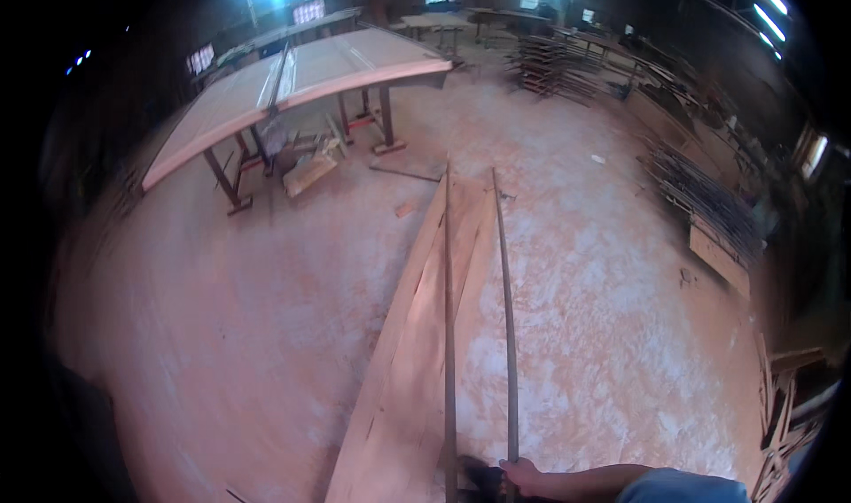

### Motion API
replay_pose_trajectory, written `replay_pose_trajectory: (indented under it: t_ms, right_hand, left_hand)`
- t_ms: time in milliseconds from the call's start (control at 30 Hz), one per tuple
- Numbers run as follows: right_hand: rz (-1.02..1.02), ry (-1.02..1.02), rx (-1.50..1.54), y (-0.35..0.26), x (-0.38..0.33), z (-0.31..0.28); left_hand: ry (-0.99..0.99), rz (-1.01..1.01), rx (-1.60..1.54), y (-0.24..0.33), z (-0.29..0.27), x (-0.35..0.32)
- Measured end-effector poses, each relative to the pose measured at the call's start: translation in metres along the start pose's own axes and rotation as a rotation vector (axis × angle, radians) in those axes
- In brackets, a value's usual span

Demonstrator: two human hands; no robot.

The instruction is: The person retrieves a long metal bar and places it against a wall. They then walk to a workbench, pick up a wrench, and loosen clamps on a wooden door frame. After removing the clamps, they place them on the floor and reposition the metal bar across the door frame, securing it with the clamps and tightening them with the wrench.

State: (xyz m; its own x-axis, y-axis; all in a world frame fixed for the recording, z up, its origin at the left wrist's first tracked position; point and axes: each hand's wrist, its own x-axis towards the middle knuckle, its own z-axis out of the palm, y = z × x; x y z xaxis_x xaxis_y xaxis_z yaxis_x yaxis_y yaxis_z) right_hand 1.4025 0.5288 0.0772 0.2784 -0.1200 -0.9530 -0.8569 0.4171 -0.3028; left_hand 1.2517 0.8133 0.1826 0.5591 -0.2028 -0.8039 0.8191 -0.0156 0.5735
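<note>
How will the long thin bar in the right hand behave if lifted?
Probably stiff: the long thin bar shows no sharp kink. It may feel front-heavy, since most of its visible length lies beyond the right hand.

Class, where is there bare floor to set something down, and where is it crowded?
Mostly bare floor lies between the big table and the long boards; another patch runs from the right-hand long bar to the dark bundle. Crowded: under the table, with scrap wood, and lower right, with piled pieces.
</note>
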Motion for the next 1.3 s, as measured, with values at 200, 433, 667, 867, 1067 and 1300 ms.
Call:
replay_pose_trajectory:
  t_ms: [200,433,667,867,1067,1300]
  right_hand:
    - [-0.108,-0.172,0.114,-0.051,-0.025,-0.002]
    - [0.08,-0.508,0.094,-0.135,-0.031,-0.041]
    - [0.474,-0.579,0.165,-0.223,0.002,-0.117]
    - [0.83,-1.019,0.162,-0.31,0.019,-0.176]
    - [0.547,-0.823,0.319,-0.434,0.076,-0.175]
    - [0.335,-0.927,0.447,-0.491,0.136,-0.137]
  left_hand:
    - [-0.093,-0.343,-0.216,-0.007,0.014,0.022]
    - [-0.134,-0.394,-0.034,0.148,0.139,0.006]
    - [0.048,-0.332,0.363,0.295,0.269,0.095]
    - [0.104,-0.329,0.518,0.351,0.326,0.139]
    - [0.157,-0.372,0.548,0.358,0.345,0.146]
    - [0.21,-0.381,0.523,0.337,0.346,0.138]
